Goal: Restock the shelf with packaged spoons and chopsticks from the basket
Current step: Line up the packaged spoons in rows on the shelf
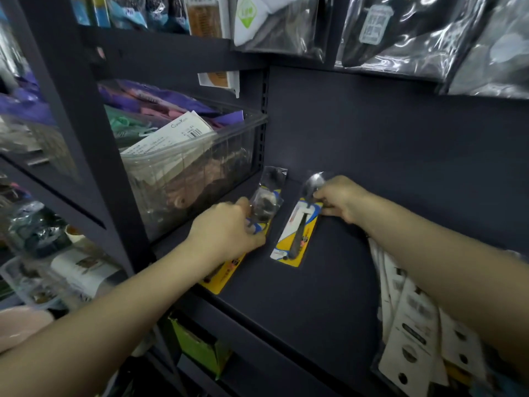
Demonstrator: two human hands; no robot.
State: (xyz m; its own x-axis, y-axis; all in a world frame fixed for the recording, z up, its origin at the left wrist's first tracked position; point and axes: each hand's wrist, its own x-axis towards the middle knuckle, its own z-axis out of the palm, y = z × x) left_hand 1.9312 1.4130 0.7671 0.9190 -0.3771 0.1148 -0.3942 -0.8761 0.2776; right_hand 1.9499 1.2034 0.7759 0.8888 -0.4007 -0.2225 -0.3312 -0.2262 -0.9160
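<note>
Two packaged spoons lie flat on the dark shelf (329, 267), side by side and a little apart. Both run the same way: long axis from the shelf's front edge toward its back panel, leaning slightly right, spoon bowls at the far end and yellow card ends toward the person. The left packaged spoon (264, 207) sits nearer the clear plastic bin (200, 167) that stands at the shelf's left end; the right packaged spoon (297, 233) lies just right of it, its bowl close to the back panel.

Two bare hands reach onto the shelf, one to each pack. The left hand (226, 233) covers the middle of the left pack, fingers curled down onto it and pinching the wrapper near the bowl. The right hand (340, 200) has its fingertips pressed together on the right pack's upper edge, beside the bowl.

At the shelf's right end, a stack of white card packs (415, 325) lies under the right forearm
</note>
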